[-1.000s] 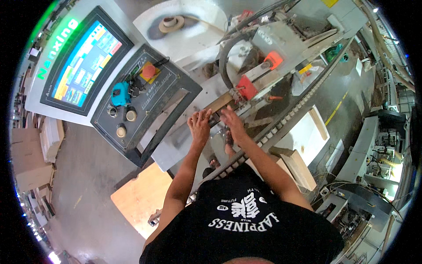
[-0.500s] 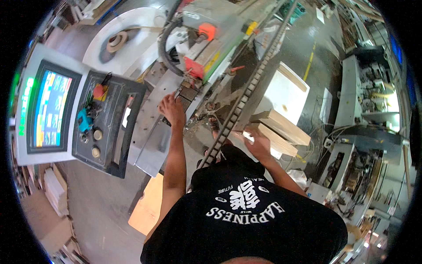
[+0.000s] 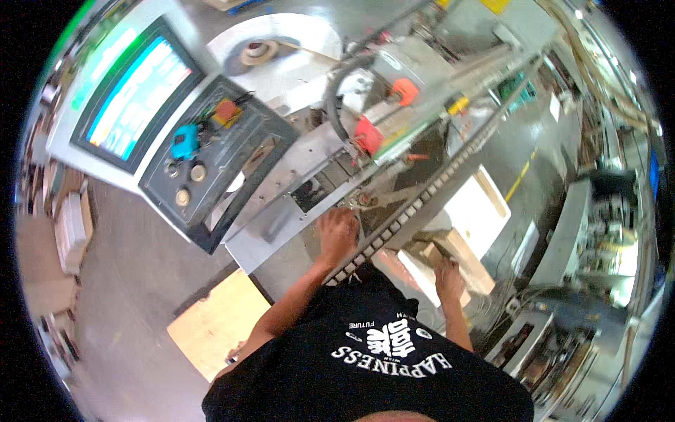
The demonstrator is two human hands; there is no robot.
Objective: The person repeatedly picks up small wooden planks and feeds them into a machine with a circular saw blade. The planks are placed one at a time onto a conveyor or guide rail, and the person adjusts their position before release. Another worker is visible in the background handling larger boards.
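My left hand point(image 3: 339, 231) is beside the front edge of the metal machine table point(image 3: 264, 235). Its fingers are loosely bent, with nothing visible in them. Farther right, my right hand point(image 3: 450, 280) grips the near end of a pale wooden board point(image 3: 470, 261), fingers partly hidden against the wood. Another board point(image 3: 416, 273) lies beside it, and a white panel point(image 3: 479, 211) is just beyond. Between my hands a dark segmented cable chain point(image 3: 401, 231) runs diagonally.
At the left stand a lit screen point(image 3: 140, 95) and a dark control panel point(image 3: 211, 158) with a teal device point(image 3: 185, 142) on it. Red machine parts point(image 3: 368, 135) are beyond my left hand. A tan board point(image 3: 221, 323) lies at lower left; machinery point(image 3: 598, 246) lines the right.
The view has turned. My left hand has drawn back from above the metal table to its front edge. My right hand has moved onto the boards.
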